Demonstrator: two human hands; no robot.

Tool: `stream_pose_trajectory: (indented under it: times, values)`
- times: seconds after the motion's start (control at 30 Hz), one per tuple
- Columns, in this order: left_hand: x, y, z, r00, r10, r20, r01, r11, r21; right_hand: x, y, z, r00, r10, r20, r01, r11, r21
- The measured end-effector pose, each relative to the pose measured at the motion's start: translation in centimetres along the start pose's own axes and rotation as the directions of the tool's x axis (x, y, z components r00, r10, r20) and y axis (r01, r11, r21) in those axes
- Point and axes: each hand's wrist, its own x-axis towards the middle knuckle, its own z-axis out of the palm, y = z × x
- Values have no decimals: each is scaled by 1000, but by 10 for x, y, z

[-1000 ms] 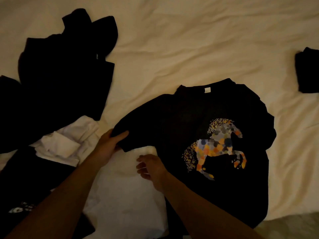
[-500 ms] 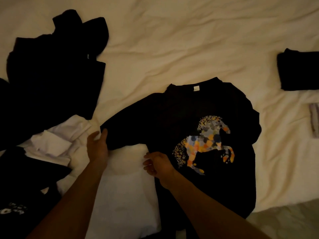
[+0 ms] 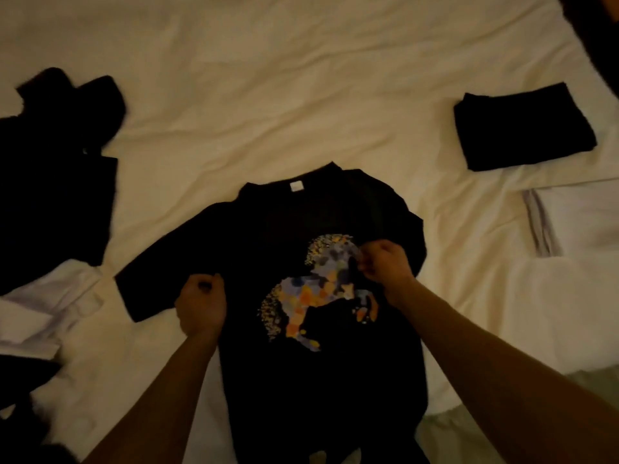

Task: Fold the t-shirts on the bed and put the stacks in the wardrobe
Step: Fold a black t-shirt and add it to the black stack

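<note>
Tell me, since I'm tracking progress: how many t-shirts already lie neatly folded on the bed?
1: the folded black t-shirt at the far right of the bed. Others may lie out of view.

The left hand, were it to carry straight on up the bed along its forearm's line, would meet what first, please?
Probably only the black t-shirt: the left hand already grips it by the sleeve, and past that shoulder lies bare sheet, though depth is unclear.

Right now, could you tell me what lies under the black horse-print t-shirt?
The cream bed sheet lies under the horse-print t-shirt. Both hands grip it. Anything beneath its middle is covered.
</note>
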Motion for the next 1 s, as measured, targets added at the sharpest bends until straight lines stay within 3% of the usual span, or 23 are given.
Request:
stream_pose_trajectory:
  times: [0.1, 0.17, 0.23, 0.3, 0.37, 0.43, 0.57, 0.67, 0.77, 0.9, 1.0]
  values:
    - [-38, 17, 53, 996, 61, 70, -70, 988, 139, 39, 1, -57, 942, -184, -281, 125, 969, -214]
    - [-64, 30, 91, 989, 123, 88, -137, 975, 176, 68, 2, -89, 932, -119, -342, 22, 962, -273]
    - [-81, 42, 131, 970, 191, 153, -217, 961, 171, 99, 0, -110, 986, 81, -143, -91, 993, -69]
    - [-96, 51, 165, 932, 188, 310, -228, 969, 99, 115, 1, -119, 967, 199, 157, -224, 962, 157]
    - [-110, 64, 192, 883, 135, 450, -175, 983, 49, 119, 1, -122, 928, 211, 308, -270, 949, 164]
    - [-114, 71, 210, 869, 60, 491, -129, 986, 107, 118, -4, -121, 928, 138, 346, -194, 972, 134]
    - [-104, 75, 218, 844, -81, 530, 40, 995, 90, 129, -27, -149, 974, -142, 179, 92, 961, 262]
    - [-105, 75, 216, 838, -83, 539, 59, 996, 61, 147, -49, -185, 954, -298, -18, 298, 955, 8]
    - [-114, 75, 215, 852, -23, 522, 16, 1000, 18, 158, -49, -205, 948, -306, -87, 285, 939, -190]
    - [-126, 71, 204, 874, 55, 482, -52, 998, -18, 150, -14, -195, 976, -182, -118, 143, 949, -281]
    - [-132, 57, 185, 938, 166, 304, -197, 978, 75, 124, 17, -175, 958, -107, -266, 32, 961, -273]
